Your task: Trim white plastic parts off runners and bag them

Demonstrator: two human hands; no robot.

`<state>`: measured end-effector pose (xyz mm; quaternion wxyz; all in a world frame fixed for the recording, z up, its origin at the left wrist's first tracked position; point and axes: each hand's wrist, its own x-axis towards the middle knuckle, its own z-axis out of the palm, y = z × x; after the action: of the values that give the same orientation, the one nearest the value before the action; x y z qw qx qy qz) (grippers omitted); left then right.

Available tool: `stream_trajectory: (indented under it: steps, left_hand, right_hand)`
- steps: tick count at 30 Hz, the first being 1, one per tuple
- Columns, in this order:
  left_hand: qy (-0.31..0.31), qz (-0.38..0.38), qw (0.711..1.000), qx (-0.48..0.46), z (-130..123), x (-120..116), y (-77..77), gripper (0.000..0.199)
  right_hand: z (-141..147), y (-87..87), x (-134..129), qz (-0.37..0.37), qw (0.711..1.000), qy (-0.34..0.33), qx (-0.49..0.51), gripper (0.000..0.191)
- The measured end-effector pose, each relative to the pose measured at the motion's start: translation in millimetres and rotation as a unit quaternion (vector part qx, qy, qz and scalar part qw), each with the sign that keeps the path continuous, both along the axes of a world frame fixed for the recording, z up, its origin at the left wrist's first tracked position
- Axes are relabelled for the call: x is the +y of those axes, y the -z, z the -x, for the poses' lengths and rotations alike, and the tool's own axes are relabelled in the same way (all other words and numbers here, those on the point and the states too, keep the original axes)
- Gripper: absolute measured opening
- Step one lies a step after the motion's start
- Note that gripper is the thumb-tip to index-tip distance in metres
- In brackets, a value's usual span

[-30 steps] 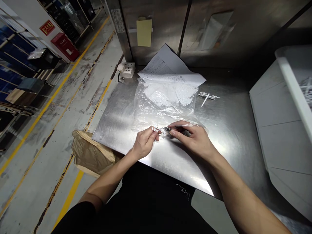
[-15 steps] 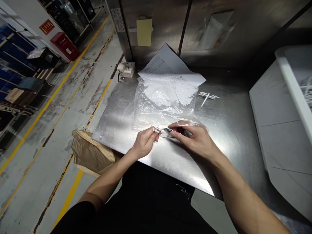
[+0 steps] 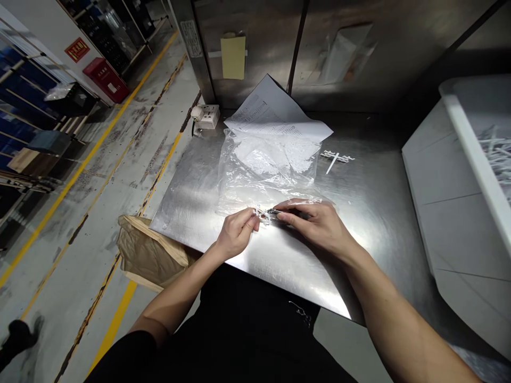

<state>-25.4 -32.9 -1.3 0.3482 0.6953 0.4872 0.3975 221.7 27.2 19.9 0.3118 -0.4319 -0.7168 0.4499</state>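
Note:
My left hand point(image 3: 238, 232) pinches a small white branched plastic piece point(image 3: 263, 215) above the front of the metal table point(image 3: 279, 266). From the right, my right hand point(image 3: 315, 221) is closed round a small dark tool point(image 3: 273, 211), whose tip meets the white piece; the rest of the tool is hidden by the fingers. Just beyond both hands lies a clear plastic bag point(image 3: 263, 159) of small white bits, its near edge close to my right fingers. Another white branched piece point(image 3: 336, 158) rests on the table to the right of the bag.
A printed sheet point(image 3: 275, 111) lies behind the bag, near a power socket point(image 3: 207, 116). On the right stands a large white bin point(image 3: 447, 175) holding white pieces. An open brown bag point(image 3: 151, 252) is below the table's left edge. A dark shoe point(image 3: 18, 338) shows on the floor.
The dark tool and my right fingers have shifted slightly on the white piece, and the fingers look a little more closed. A shoe has appeared at the lower left. The view has moved slightly.

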Motion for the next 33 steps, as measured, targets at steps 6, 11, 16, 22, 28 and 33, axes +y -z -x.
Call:
stream_trajectory:
  steps: [6, 11, 16, 22, 28, 33]
  left_hand:
    - [-0.029, 0.005, 0.999, 0.029, -4.1, 0.8, -0.7, 0.039]
    - [-0.031, 0.004, 0.999, 0.031, -4.7, 1.2, 1.0, 0.037]
    - [-0.024, 0.011, 0.999, 0.020, -3.9, 1.1, 1.9, 0.035]
    - [-0.044, 0.033, 0.998, -0.017, -2.7, 1.5, 4.4, 0.038]
    - [-0.043, 0.044, 0.997, -0.052, -2.3, 1.7, 7.0, 0.038]
    - [-0.041, 0.048, 0.996, -0.059, -2.5, 1.6, 6.5, 0.039]
  right_hand:
    - [1.8, -0.8, -1.0, 0.019, 1.000, 0.014, -0.016, 0.028]
    - [2.8, -1.0, -2.5, 0.015, 1.000, 0.014, -0.021, 0.026]
    - [3.8, 1.1, -3.4, 0.005, 1.000, 0.023, -0.020, 0.026]
    - [-0.8, -4.2, -2.2, 0.029, 0.999, 0.035, 0.009, 0.032]
    - [-2.3, -13.1, -4.9, 0.033, 0.999, -0.025, 0.006, 0.033]
    - [-2.3, -10.7, -6.1, 0.027, 0.999, -0.032, 0.003, 0.032]
